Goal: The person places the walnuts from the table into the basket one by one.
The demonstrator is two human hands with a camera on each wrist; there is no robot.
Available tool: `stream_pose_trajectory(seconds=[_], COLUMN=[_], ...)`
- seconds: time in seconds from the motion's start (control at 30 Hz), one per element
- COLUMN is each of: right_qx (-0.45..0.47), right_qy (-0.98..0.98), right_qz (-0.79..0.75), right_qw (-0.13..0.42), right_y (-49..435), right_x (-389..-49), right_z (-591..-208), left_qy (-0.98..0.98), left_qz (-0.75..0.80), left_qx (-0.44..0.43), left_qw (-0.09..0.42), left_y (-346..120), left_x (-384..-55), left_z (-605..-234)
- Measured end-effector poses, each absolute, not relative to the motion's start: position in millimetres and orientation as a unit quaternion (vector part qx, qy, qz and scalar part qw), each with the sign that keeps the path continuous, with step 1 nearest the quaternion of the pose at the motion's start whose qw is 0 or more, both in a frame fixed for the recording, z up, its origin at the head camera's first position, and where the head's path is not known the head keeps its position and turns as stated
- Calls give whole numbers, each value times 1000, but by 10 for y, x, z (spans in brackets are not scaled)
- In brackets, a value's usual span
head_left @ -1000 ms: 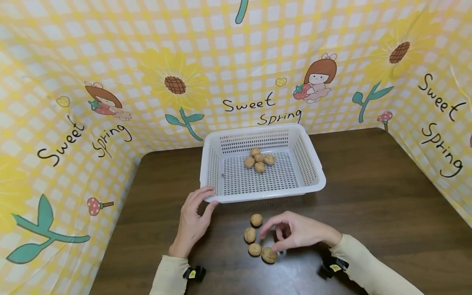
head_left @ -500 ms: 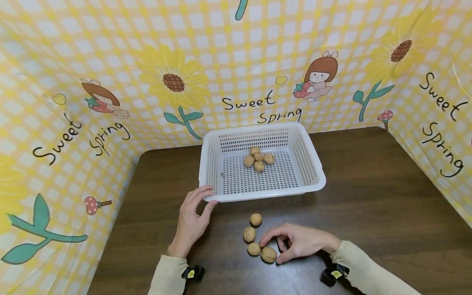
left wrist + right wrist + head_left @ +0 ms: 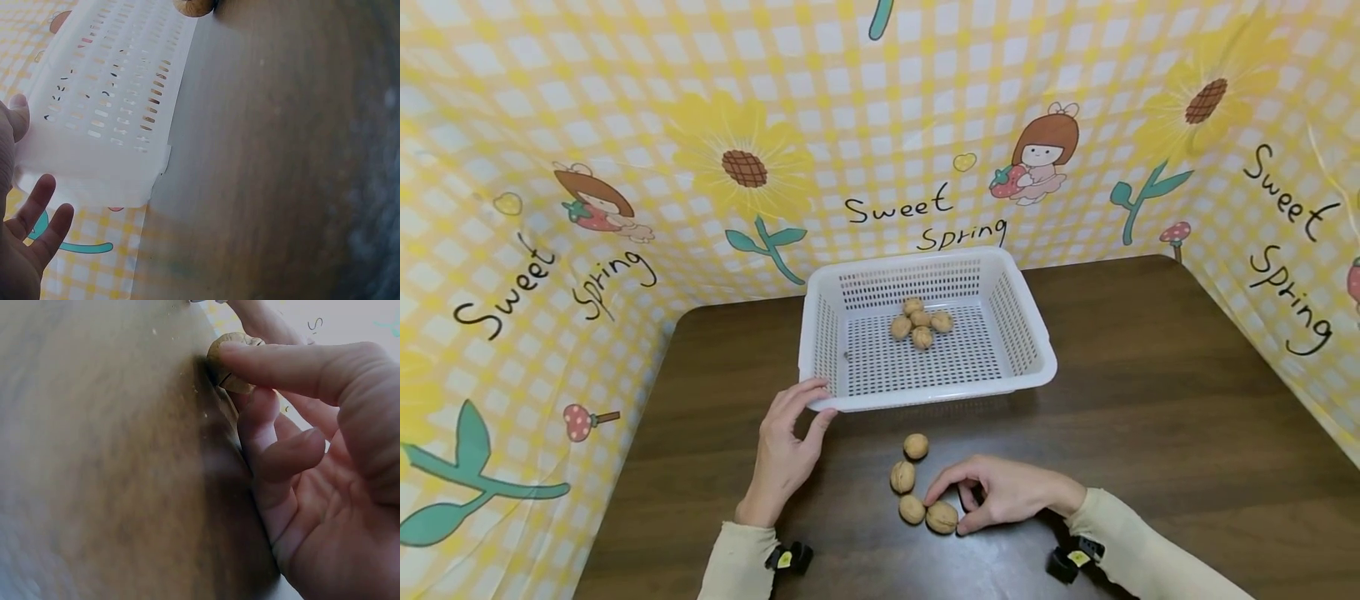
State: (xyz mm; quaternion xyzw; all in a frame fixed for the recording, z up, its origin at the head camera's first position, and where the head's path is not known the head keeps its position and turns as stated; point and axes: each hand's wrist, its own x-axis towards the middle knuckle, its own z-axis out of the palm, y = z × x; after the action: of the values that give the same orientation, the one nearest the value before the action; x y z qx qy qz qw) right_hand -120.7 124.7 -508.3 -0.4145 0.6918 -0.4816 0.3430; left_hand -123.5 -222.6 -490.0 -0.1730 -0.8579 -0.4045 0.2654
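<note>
In the head view my right hand (image 3: 1000, 493) pinches a walnut (image 3: 942, 517) between thumb and index finger, low at the tabletop. The right wrist view shows the thumb against that walnut's shell (image 3: 240, 378), the other fingers curled below. Three more walnuts curve away from it toward the basket: one close beside it (image 3: 912, 509), a middle one (image 3: 902, 477) and a far one (image 3: 915, 446). My left hand (image 3: 786, 450) holds the near left corner of a white perforated plastic basket (image 3: 925, 398), thumb outside the rim and fingers over it.
Several walnuts (image 3: 921, 321) lie clustered inside the basket. It stands on a dark wooden table (image 3: 1120, 375), near the back edge. A yellow checked cloth (image 3: 880, 100) printed with flowers hangs behind and along both sides.
My right hand has come down around the nearest walnut and now pinches it. My left hand stays at the basket corner. The head view has shifted slightly.
</note>
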Motion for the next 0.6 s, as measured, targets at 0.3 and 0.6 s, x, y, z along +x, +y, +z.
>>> stream_pose_trajectory(seconds=[0.3, 0.6], right_qx=[-398, -399], right_qy=[702, 692], right_qz=[-484, -500], right_qw=[337, 335], right_y=[1226, 1209], right_x=[-1205, -1205], right_z=[-5087, -5087], left_qy=[-862, -860], left_qz=[-399, -402], left_qx=[-169, -172], left_qw=[263, 264], left_y=[-2228, -2220], left_x=[-1237, -1234], left_z=[-4905, -4895])
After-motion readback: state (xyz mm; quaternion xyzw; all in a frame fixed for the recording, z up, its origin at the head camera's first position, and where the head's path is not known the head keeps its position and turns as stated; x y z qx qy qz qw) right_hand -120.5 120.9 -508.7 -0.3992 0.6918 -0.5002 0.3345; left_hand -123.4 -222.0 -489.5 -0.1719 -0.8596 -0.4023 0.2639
